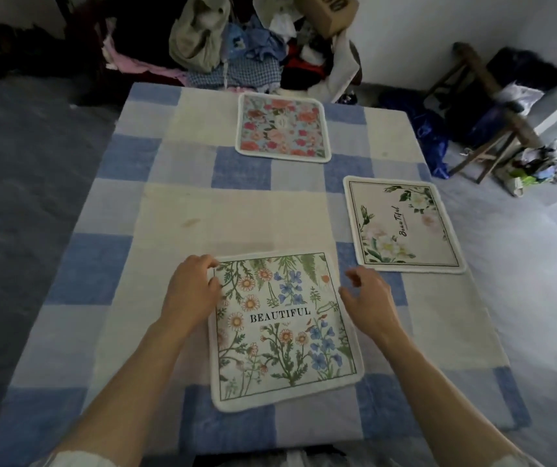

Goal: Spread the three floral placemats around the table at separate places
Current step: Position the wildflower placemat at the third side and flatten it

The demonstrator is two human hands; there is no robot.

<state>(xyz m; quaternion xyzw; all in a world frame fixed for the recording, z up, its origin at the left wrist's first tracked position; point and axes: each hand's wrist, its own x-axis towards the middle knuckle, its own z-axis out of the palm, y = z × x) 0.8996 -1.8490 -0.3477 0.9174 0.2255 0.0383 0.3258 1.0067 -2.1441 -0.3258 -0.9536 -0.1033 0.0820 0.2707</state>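
The desk (304, 210) carries a blue-and-white checked cloth (101, 284) and three floral placemats, each lying flat and well apart from the others.

The wildflower placemat (280, 332), printed "BEAUTIFUL", lies at the 6 o'clock side of the desk, nearest the person, turned slightly so its edges are not square with the cloth's checks. The white-blossom placemat (405, 227), with script lettering, lies at about 3 o'clock, close to the desk's right edge. The rose-pattern placemat (284, 128) lies at 12 o'clock, near the far edge.

The left hand (191, 294) rests on the wildflower placemat's far left corner, fingers curled over the white border; whether they pinch the edge or merely press on it cannot be told. The right hand (368, 298) sits at that placemat's right edge, fingers loosely spread and half curled, holding nothing; contact with the border is not clear.

Beyond the 12 o'clock edge stands a pile of clothes (243, 52) with a cardboard box (331, 11) on top. A wooden stool (486, 116) stands on the floor at about 2 o'clock.
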